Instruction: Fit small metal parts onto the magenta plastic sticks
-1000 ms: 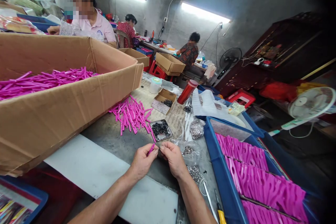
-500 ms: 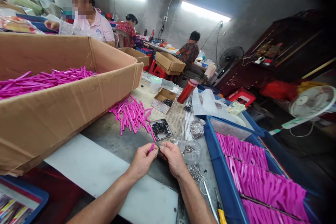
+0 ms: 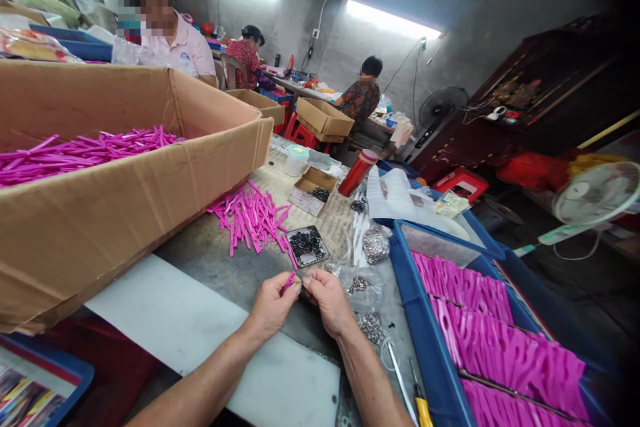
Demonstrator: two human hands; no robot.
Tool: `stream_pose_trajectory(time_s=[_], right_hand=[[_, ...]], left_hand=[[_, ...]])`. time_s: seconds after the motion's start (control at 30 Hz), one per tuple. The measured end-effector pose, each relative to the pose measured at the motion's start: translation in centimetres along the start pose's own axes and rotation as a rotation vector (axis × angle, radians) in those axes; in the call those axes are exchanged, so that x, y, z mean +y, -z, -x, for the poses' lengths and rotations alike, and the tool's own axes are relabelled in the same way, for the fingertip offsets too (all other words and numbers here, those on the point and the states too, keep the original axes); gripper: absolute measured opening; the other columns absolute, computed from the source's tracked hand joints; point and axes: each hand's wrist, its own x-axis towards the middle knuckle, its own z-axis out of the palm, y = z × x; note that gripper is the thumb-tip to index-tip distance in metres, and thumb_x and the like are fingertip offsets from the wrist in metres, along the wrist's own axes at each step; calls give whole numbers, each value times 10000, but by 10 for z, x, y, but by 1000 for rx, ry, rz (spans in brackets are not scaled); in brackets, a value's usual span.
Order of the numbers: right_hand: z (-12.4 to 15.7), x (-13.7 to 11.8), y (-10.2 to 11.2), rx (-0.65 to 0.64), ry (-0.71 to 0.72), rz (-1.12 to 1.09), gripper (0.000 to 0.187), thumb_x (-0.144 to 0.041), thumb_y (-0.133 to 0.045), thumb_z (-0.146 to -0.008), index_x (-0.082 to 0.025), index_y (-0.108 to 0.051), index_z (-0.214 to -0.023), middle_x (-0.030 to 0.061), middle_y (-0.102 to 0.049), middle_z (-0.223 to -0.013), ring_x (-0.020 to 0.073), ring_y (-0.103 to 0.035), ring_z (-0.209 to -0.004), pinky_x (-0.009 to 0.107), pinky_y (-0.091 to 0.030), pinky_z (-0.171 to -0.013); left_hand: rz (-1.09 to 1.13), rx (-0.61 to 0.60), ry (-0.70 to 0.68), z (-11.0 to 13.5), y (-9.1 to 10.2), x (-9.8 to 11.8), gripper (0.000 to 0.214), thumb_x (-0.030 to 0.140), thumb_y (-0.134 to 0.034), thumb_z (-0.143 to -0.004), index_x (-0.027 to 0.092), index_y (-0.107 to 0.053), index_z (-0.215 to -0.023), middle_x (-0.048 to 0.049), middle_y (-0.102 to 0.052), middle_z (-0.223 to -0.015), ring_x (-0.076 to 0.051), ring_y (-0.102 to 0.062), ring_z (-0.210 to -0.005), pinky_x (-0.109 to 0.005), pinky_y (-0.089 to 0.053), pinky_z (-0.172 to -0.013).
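My left hand (image 3: 273, 303) is closed in a pinch on a short magenta plastic strip (image 3: 289, 282), whose end shows above the thumb. Right beside it, fingertips almost meeting, is my right hand (image 3: 329, 300), also pinched; whatever it grips is too small or hidden to make out. Just beyond the hands sits a small square tray (image 3: 325, 245) of little black parts. A loose pile of magenta strips (image 3: 250, 213) lies on the table behind the left hand. Near the right wrist are clear bags of small metal parts (image 3: 358, 285).
A large cardboard box (image 3: 215, 153) of magenta strips stands at left. At right, a blue crate (image 3: 430, 360) holds rows of magenta pieces. A red flask (image 3: 357, 172), a small carton (image 3: 313, 190) and a yellow-handled screwdriver (image 3: 423, 407) are on the table. Several co-workers sit beyond.
My hands stay in nearly the same pinched pose. At the far left, the co-worker in the pale shirt has shifted, and that person's hand no longer shows.
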Motion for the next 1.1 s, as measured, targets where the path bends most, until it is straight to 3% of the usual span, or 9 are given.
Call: stream_pose_trajectory(time_s=[0.43, 0.7, 1.1], right_hand=[[0, -4, 0, -19, -51, -54, 183, -293, -537, -587, -167, -424, -519, -75, -336, -427, 57, -231, -406, 207, -142, -413], [0, 1, 4, -57, -71, -85, 174, -266, -534, -605, -161, -423, -522, -73, -349, -434, 54, -229, -407, 210, -125, -414], [4, 0, 6, -63, -43, -68, 237, -314, -593, -610, -157, -433, -533, -83, -320, -426, 51, -214, -413, 207, -119, -412]], left_hand=[[2, 5, 13, 0, 0, -4, 184, 281, -487, -700, 141, -511, -583, 40, -409, -506, -95, -379, -499, -191, -321, -494], [27, -24, 3, -1, 0, 0, 161, 236, -494, -702, 126, -600, -752, -14, -579, -665, -138, -497, -636, -223, -390, -623], [59, -21, -1, -2, 1, 2, 111, 213, -506, -699, 137, -512, -619, 50, -413, -549, -88, -376, -540, -188, -319, -531]])
